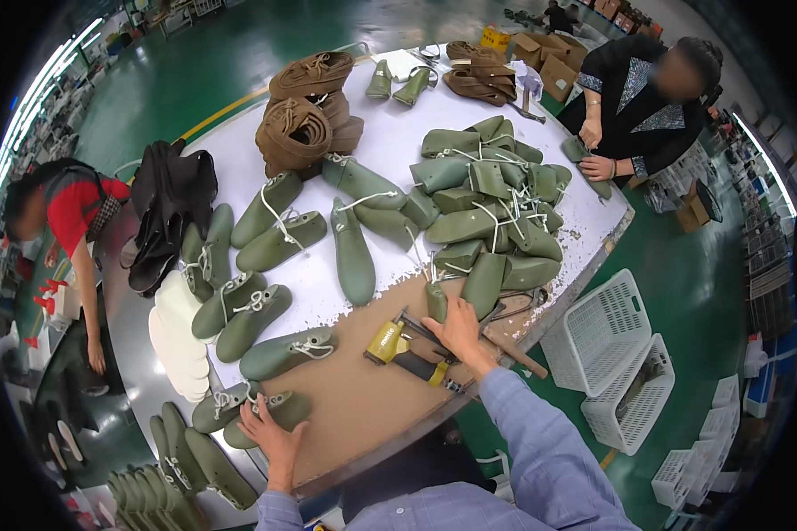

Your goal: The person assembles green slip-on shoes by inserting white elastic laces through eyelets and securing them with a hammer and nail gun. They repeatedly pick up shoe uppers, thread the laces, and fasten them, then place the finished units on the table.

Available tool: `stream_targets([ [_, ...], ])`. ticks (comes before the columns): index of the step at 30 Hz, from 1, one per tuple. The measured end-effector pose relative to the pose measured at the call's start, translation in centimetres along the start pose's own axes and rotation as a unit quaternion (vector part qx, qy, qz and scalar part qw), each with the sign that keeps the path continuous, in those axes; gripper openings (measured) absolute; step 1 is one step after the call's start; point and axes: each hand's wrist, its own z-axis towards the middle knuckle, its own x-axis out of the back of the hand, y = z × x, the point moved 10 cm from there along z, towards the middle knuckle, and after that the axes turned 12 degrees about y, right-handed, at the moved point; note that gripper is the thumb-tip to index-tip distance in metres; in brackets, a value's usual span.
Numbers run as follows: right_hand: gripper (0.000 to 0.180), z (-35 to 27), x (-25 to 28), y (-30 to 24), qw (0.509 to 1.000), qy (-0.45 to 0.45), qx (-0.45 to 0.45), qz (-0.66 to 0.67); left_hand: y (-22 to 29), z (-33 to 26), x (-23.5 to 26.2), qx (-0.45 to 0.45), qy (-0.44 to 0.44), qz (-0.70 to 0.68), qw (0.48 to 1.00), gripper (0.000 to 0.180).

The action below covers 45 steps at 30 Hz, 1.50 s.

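Left hand [270,432] flat, fingers spread, resting on a green shoe [266,413] at table [363,407] near edge; right hand [459,329] closed on a green shoe piece [437,301] beside yellow tool [398,345], mid-table by shoe pile [491,199].

A wide white worktable [390,146] with a bare brown patch at its near edge is seen from above, covered with olive-green laced shoe uppers. The left hand [270,434] is laid on one olive-green upper [270,414] at the near-left edge. The right hand [459,332] is pressed on a small green upper piece [436,301] just beside a yellow-and-black pneumatic stapler [407,350]. Brown laced uppers [305,115] are stacked at the far side. White plastic baskets [620,363] are set on the green floor to the right.
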Motion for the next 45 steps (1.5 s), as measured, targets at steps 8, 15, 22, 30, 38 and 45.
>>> stream_targets([
  [8,0.054,-3.6,1.5,-8.2,0.706,-0.247,-0.312,0.586,11.6,0.6,3.0,0.128,-0.082,-0.470,0.869,0.107],
  [15,0.049,-13.1,11.2,-19.8,0.820,-0.264,0.003,0.508,18.2,0.7,6.9,0.183,-0.206,-0.698,0.660,0.096],
  [22,0.044,-24.1,2.3,-14.6,0.706,-0.385,-0.232,0.547,11.9,-7.4,2.7,0.209,-0.273,-0.550,0.761,0.094],
  [30,0.041,-25.6,1.5,-15.0,0.815,-0.320,-0.227,0.427,13.1,-8.2,2.9,-0.081,-0.265,-0.367,0.888,0.108],
  [38,0.022,-24.2,3.2,-13.1,0.813,-0.341,-0.257,0.396,16.9,-9.8,3.8,-0.209,-0.279,-0.338,0.874,0.106],
  [45,0.025,-22.6,8.4,-12.6,0.778,-0.160,-0.254,0.552,19.3,-5.4,8.6,-0.293,-0.281,-0.233,0.884,0.089],
])
